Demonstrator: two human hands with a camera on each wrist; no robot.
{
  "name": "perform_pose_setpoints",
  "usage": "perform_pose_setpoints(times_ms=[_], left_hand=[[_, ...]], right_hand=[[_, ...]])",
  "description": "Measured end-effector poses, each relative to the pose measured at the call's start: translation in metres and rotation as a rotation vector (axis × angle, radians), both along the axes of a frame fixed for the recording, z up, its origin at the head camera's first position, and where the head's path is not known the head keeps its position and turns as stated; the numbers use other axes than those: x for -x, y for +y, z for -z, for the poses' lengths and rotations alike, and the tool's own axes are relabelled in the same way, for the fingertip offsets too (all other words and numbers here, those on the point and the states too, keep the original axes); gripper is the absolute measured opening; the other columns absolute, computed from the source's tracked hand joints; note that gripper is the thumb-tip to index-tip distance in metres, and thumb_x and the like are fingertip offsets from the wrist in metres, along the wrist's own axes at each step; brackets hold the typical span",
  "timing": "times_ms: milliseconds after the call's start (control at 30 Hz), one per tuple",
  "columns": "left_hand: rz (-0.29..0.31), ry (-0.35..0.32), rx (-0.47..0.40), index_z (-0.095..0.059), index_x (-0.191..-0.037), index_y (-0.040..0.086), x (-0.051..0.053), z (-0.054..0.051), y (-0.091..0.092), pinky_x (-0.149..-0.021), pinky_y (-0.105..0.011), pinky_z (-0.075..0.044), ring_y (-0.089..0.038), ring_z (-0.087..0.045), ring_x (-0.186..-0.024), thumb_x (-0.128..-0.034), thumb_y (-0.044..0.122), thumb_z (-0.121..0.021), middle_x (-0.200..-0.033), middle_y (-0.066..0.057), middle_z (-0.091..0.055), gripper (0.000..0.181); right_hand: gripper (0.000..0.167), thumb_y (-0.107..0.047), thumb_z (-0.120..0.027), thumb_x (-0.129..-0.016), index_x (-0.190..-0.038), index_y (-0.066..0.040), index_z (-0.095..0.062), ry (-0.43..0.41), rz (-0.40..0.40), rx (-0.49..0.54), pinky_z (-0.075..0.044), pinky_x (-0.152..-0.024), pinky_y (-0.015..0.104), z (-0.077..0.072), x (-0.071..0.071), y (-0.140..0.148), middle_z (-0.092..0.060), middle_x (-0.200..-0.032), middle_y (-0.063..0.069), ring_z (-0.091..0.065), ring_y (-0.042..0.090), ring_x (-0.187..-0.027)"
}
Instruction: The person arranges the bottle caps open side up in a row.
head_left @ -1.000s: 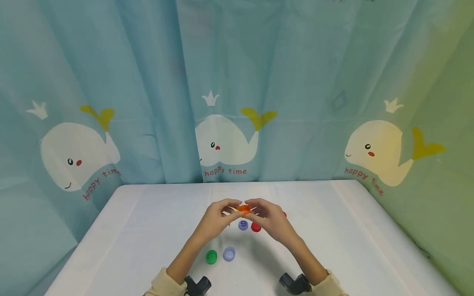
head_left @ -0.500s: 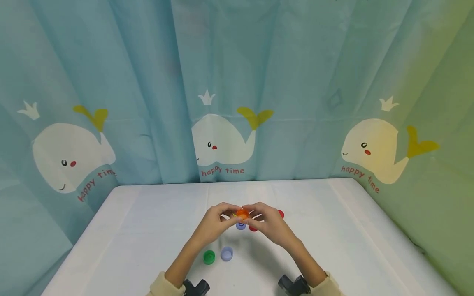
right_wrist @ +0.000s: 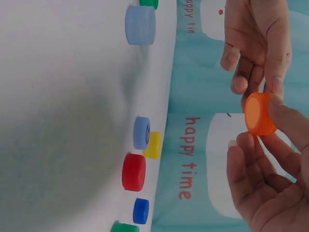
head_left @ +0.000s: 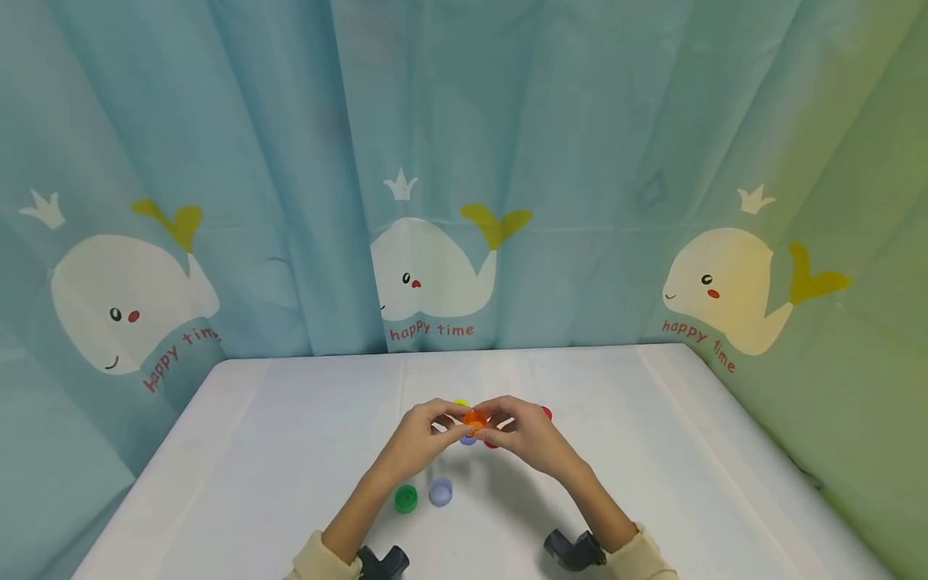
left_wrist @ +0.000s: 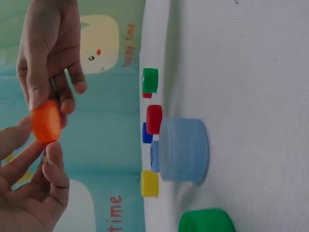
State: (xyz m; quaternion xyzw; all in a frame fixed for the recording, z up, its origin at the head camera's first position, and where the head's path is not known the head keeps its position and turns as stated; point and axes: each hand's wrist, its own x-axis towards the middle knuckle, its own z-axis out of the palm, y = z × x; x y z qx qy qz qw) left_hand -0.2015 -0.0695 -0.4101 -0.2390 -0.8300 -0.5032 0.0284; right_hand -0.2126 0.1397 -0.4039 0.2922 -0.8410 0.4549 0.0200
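Both hands hold one orange bottle cap (head_left: 474, 420) between them, raised above the table. My left hand (head_left: 420, 431) pinches its left side with thumb and fingertips. From the other side my right hand (head_left: 528, 433) pinches the same cap. In the left wrist view the orange cap (left_wrist: 47, 122) stands on edge between the two hands' fingertips. Its flat round face (right_wrist: 259, 114) shows in the right wrist view. Partly hidden behind the hands are a lilac cap (head_left: 467, 440) and a red cap (head_left: 491, 444).
Nearer the person, a green cap (head_left: 406, 499) and a pale blue cap (head_left: 441, 492) lie on the white table (head_left: 290, 459). Beyond the hands are a yellow cap (head_left: 461, 402), another red one, a blue cap (right_wrist: 140, 211) and a green one. A whale-print curtain (head_left: 594, 161) hangs behind.
The orange cap has tilted in the fingers, and both hands sit slightly lower against the caps behind, hiding more of the lilac and red ones. The head view has shifted a little.
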Motion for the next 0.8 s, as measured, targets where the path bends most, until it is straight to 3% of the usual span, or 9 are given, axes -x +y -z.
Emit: perform_pose_setpoints(times_ms=[133, 300, 533, 800], left_hand=[[0.061, -0.04, 0.097, -0.066, -0.117, 0.009, 0.0, -0.002, -0.004, -0.069, -0.027, -0.05, -0.013, -0.06, -0.083, -0.0938, 0.023, -0.06, -0.105, 0.001, -0.063, 0.027], [0.156, -0.033, 0.217, -0.066, -0.116, 0.007, 0.002, -0.003, -0.009, -0.073, -0.027, -0.049, -0.013, -0.057, -0.083, -0.0942, 0.014, -0.058, -0.105, -0.001, -0.064, 0.024], [0.27, -0.067, 0.381, -0.069, -0.109, 0.008, 0.003, -0.002, -0.01, -0.088, -0.032, -0.047, -0.013, -0.058, -0.102, -0.0962, 0.016, -0.054, -0.11, 0.001, -0.065, 0.022], [0.321, -0.105, 0.517, -0.074, -0.104, 0.011, -0.004, 0.0, -0.007, -0.095, -0.04, -0.042, -0.014, -0.057, -0.109, -0.0916, 0.025, -0.06, -0.11, 0.006, -0.066, 0.023]], right_hand=[[0.027, -0.021, -0.074, -0.083, -0.107, -0.01, -0.068, 0.006, -0.001, -0.058, -0.052, -0.072, 0.026, 0.004, 0.0, 0.001, -0.064, -0.093, -0.008, -0.059, 0.01, -0.08], [0.022, -0.015, -0.074, -0.083, -0.102, -0.007, -0.067, 0.032, -0.026, -0.166, -0.05, -0.068, 0.025, 0.011, 0.001, 0.002, -0.062, -0.084, -0.007, -0.057, 0.011, -0.078], [0.021, -0.005, -0.073, -0.081, -0.1, -0.005, -0.063, -0.059, -0.085, -0.288, -0.049, -0.068, 0.021, 0.017, 0.0, -0.001, -0.061, -0.083, -0.004, -0.056, 0.009, -0.074], [0.022, -0.008, -0.077, -0.077, -0.094, -0.008, -0.063, -0.141, -0.129, -0.387, -0.048, -0.068, 0.017, 0.026, -0.003, -0.007, -0.062, -0.082, -0.006, -0.056, 0.004, -0.071]])
